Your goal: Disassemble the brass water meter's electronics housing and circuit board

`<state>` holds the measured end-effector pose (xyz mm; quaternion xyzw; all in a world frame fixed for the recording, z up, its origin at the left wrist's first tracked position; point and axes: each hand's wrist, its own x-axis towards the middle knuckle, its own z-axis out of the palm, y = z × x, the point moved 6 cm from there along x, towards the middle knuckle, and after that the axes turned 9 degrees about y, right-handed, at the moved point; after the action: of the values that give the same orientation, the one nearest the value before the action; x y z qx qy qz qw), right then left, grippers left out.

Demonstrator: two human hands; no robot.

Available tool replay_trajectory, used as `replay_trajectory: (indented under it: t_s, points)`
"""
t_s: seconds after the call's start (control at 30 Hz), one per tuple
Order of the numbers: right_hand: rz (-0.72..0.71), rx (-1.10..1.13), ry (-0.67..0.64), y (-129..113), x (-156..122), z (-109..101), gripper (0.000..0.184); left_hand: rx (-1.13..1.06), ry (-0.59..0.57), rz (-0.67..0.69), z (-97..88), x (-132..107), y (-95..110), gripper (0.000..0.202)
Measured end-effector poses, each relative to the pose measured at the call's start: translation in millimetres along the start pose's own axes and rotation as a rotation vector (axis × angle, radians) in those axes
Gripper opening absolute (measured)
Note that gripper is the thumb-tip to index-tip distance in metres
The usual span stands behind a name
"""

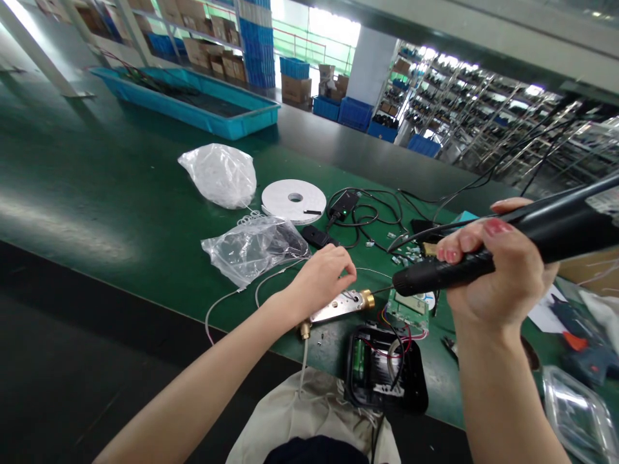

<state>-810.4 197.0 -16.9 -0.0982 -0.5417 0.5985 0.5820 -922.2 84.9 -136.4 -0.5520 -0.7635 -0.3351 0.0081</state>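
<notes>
My right hand (498,270) is wrapped round a black electric screwdriver (507,245), held level with its tip pointing left toward a metal part with a brass end (345,304). My left hand (324,278) rests on that metal part with fingers curled and pinched, holding it down on the green table (97,180). A thin white wire (227,299) runs from the part. Just below lies an open black casing (387,374) with batteries, red wires and a green circuit board (409,309).
Two clear plastic bags (220,173) (251,248), a white tape roll (294,200), black cables with an adapter (360,212) and small screws lie behind. A long blue tray (193,103) sits far back. A clear plastic container (578,412) is at right.
</notes>
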Motion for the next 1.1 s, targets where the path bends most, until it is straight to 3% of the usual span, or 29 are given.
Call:
replay_trajectory:
  t_s: [0.23,0.37,0.53,0.6,0.67,0.83,1.1]
  points:
    - [0.054,-0.048,-0.025,12.3,-9.1,1.1,0.017,0.180,-0.127,-0.048,28.5,22.5,-40.7,0.016]
    - [0.065,-0.079,-0.022,15.9,-14.4,1.2,0.018,0.188,-0.106,-0.033,25.5,18.5,-37.7,0.020]
    - [0.052,-0.012,-0.015,4.9,-18.6,7.6,0.018,0.074,0.075,-0.052,-17.1,-11.3,-13.5,0.020]
    - [0.047,0.049,-0.046,-1.9,-22.7,14.9,0.019,-0.028,0.075,-0.033,-29.8,-26.5,-7.0,0.025]
    - [0.067,0.107,-0.096,-6.4,-29.9,24.8,0.020,-0.066,-0.007,-0.017,-34.8,-39.6,-5.0,0.032]
    - [0.180,0.133,-0.191,-0.2,-55.5,49.1,0.020,0.022,-0.104,-0.101,-31.9,-63.2,-12.3,0.051]
    - [0.225,0.114,-0.264,18.9,-77.6,66.5,0.021,0.053,0.102,-0.220,-9.2,-89.7,-11.2,0.024]
